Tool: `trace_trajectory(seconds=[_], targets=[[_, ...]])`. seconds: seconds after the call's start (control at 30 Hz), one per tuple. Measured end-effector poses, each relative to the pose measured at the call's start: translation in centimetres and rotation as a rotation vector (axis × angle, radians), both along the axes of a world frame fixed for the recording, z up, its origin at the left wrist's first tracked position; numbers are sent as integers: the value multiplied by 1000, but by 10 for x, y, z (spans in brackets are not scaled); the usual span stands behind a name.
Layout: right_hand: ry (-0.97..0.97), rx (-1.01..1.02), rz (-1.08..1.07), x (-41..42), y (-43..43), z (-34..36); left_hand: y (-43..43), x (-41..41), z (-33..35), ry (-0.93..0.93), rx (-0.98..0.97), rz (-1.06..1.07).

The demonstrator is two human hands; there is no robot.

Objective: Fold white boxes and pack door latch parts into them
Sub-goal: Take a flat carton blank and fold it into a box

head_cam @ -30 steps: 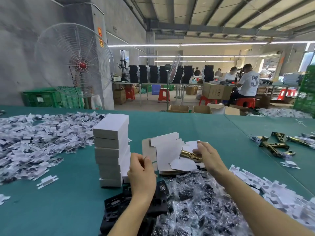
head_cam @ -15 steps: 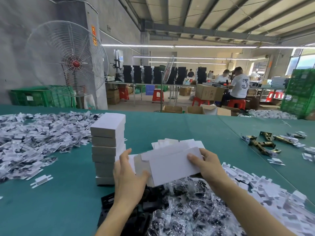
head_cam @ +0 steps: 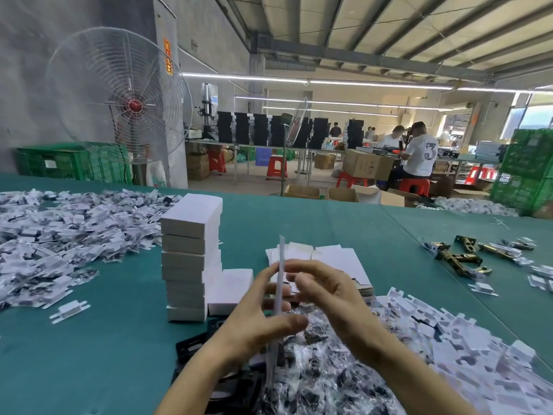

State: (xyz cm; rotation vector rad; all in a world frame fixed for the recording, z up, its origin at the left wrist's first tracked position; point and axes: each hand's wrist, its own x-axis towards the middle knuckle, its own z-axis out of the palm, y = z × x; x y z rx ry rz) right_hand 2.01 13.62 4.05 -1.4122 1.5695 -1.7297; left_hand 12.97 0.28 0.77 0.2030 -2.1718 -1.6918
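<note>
Holding a flat white cardboard box blank (head_cam: pixel 280 253) edge-on above the green table (head_cam: pixel 329 223), we ready it for folding. Our left hand (head_cam: pixel 260 319) pinches the sheet between thumb and fingers; our right hand (head_cam: pixel 332 295) meets its other face with bent fingertips, though whether it grips or only presses we cannot tell. A stack of finished white boxes (head_cam: pixel 191 259) stands just left, likely kept close for quick stacking, with brass door latch parts (head_cam: pixel 460 260) well apart on the right.
</note>
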Motion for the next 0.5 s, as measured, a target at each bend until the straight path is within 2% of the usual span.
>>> trace_trajectory(seconds=[0.13, 0.23, 0.37, 0.5], targets=[[407, 33, -151, 0, 3, -3, -2, 5, 1, -37, 117, -185], [537, 76, -202, -3, 6, 0, -2, 6, 0, -49, 163, -234], [565, 176, -183, -6, 10, 7, 3, 4, 11, -19, 141, -227], [414, 79, -113, 4, 13, 16, 0, 5, 17, 79, 230, -204]])
